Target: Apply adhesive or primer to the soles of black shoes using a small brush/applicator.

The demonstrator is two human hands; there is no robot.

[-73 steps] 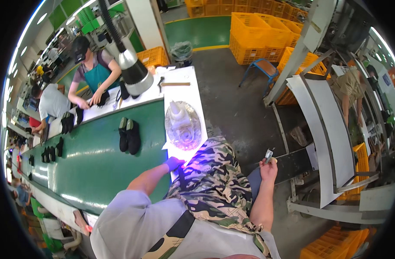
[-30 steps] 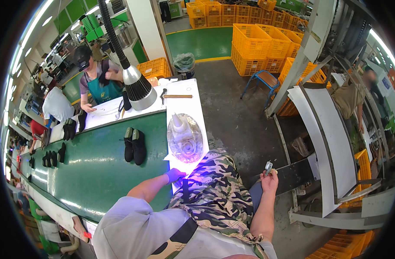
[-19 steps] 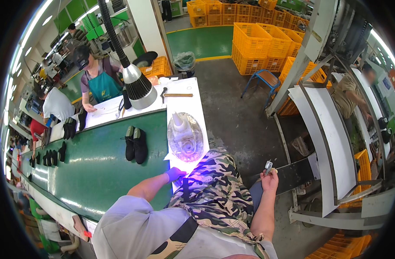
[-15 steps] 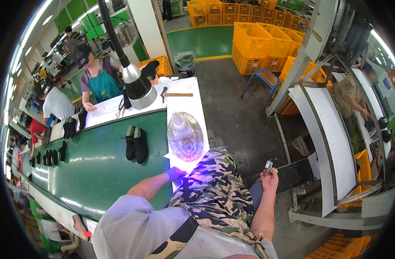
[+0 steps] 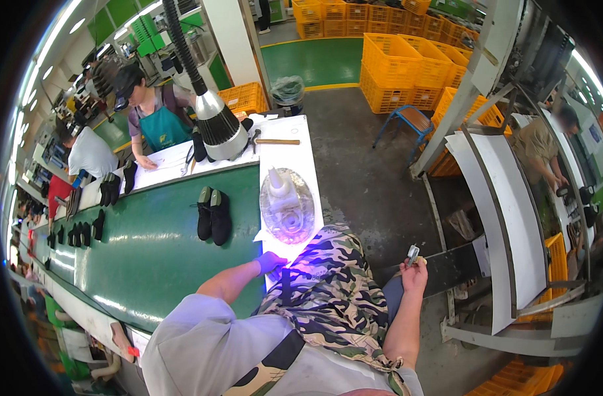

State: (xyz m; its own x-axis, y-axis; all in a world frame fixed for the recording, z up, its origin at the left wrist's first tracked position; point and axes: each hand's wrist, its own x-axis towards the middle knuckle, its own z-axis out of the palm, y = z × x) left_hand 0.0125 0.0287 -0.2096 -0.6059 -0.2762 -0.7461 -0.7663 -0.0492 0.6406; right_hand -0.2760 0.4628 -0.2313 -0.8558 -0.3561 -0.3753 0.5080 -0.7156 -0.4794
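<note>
My left hand (image 5: 270, 263) is at the white table's (image 5: 286, 135) near corner, under purple light, beside the camouflage apron (image 5: 338, 270). Its fingers are too small and glare-washed to show whether they hold anything. Out to the right, my right hand (image 5: 415, 274) is raised, closed on a small silvery metal piece (image 5: 412, 254) whose kind I cannot make out. Just beyond my left hand stands an oval clear tray (image 5: 307, 221) with a whitish nozzle bottle (image 5: 281, 189) on it. A pair of black shoes (image 5: 214, 216) rests on the green belt to the left.
A lamp (image 5: 221, 129) hangs over the table, near a wooden-handled hammer (image 5: 278, 141). Across the green belt (image 5: 150, 244), a co-worker in a teal apron (image 5: 164, 127) works by more dark shoes. At right are a metal rack (image 5: 496, 218), blue stool (image 5: 413, 122) and yellow crates (image 5: 390, 63).
My view has shifted slightly. The co-worker's raised dark shoe has come down beside the lamp. The black shoe pair has travelled slightly along the belt. My hands hold nearly the same positions.
</note>
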